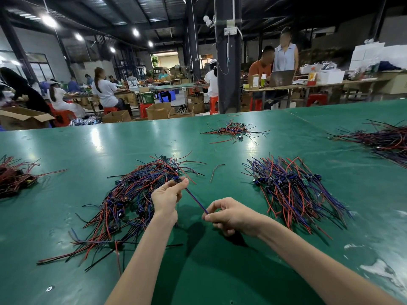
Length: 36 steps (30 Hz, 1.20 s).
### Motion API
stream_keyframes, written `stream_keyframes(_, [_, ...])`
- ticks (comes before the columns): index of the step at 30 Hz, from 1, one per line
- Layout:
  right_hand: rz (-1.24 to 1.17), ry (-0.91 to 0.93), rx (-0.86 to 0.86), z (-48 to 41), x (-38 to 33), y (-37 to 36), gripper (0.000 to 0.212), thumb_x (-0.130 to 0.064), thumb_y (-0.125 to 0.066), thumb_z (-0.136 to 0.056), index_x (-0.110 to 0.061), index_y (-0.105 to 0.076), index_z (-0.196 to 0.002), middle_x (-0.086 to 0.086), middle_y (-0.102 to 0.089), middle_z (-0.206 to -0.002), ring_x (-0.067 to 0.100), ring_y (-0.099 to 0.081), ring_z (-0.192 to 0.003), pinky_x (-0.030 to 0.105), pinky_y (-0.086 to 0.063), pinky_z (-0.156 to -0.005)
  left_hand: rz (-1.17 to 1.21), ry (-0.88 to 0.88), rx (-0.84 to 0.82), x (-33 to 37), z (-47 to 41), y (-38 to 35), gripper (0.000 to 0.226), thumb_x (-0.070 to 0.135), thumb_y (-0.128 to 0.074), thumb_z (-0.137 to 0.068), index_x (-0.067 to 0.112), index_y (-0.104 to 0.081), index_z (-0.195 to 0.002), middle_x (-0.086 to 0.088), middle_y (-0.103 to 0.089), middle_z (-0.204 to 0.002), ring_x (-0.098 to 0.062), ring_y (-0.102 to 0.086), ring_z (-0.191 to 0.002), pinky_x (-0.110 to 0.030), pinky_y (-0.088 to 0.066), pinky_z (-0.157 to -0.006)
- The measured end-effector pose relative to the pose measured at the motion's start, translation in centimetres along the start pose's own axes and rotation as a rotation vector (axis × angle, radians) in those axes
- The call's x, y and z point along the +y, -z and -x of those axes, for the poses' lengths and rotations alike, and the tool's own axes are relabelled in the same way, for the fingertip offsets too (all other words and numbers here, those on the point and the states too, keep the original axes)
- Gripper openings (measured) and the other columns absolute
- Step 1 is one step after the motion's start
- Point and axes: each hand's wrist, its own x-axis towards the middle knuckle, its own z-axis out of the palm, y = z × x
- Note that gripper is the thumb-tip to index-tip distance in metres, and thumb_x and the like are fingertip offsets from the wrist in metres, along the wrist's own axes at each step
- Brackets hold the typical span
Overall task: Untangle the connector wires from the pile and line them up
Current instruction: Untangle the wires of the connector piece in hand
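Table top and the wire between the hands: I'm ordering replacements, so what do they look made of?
Table top: likely green vinyl or painted sheet, semi-glossy; it mirrors the ceiling lamps, with pale scuffs. Wire: apparently plastic-insulated, blue and red, smooth, stretched straight between the left hand and right hand.

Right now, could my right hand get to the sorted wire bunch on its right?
Probably yes: the right hand pinches the wire, but the sorted wire bunch lies just beside it, only bare table between.
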Motion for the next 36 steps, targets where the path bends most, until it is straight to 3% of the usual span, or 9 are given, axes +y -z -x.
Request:
stream_keyframes(6, [-0.012,0.046,-0.034,0.26,0.11,-0.09,0.007,-0.001,-0.056,-0.092,-0.007,-0.057,-0.092,0.000,-0.050,-0.051,0.003,-0.046,-0.040,0.016,-0.034,-0.037,0.047,0.006,0.027,0.11,-0.19,0.14,0.012,-0.002,-0.076,-0.073,0.009,-0.071,-0.073,0.004,-0.061,-0.061,-0.008,-0.039,-0.054,-0.020,-0.033,-0.054])
stream_keyframes(13, [0.035,0.020,-0.041,0.38,-0.20,0.07,0.010,-0.001,-0.053,-0.093,-0.011,-0.056,-0.092,0.002,-0.040,-0.055,0.004,-0.035,-0.038,0.015,-0.028,-0.036,0.029,0.003,0.030,0.06,0.05,-0.03,0.012,0.000,-0.077,-0.073,0.011,-0.071,-0.072,0.003,-0.062,-0.064,-0.009,-0.041,-0.054,-0.019,-0.036,-0.055])
stream_keyframes(16, [0.039,0.027,-0.046,0.40,-0.13,0.00,0.009,-0.002,-0.053,-0.093,-0.010,-0.056,-0.095,0.001,-0.042,-0.054,0.004,-0.037,-0.039,0.016,-0.030,-0.037,0.027,-0.005,0.036,0.04,0.05,0.00,0.011,0.001,-0.077,-0.073,0.011,-0.071,-0.074,0.000,-0.062,-0.069,-0.009,-0.041,-0.056,-0.020,-0.036,-0.055])
stream_keyframes(23, [0.045,0.066,-0.072,0.49,-0.17,-0.06,0.009,-0.004,-0.053,-0.094,-0.011,-0.056,-0.100,-0.001,-0.052,-0.053,0.004,-0.040,-0.039,0.017,-0.036,-0.041,0.044,-0.017,0.050,0.01,-0.15,0.05,0.016,-0.001,-0.076,-0.074,0.013,-0.069,-0.070,0.010,-0.061,-0.057,-0.007,-0.038,-0.054,-0.019,-0.033,-0.054])
stream_keyframes(36, [0.095,0.093,-0.082,0.68,-0.14,-0.01,0.012,-0.002,-0.051,-0.094,-0.012,-0.056,-0.099,-0.001,-0.039,-0.056,0.005,-0.033,-0.042,0.017,-0.028,-0.040,0.027,-0.003,0.062,0.01,-0.21,0.16,0.011,0.002,-0.077,-0.073,0.010,-0.070,-0.074,0.005,-0.059,-0.062,-0.006,-0.041,-0.053,-0.019,-0.036,-0.053])
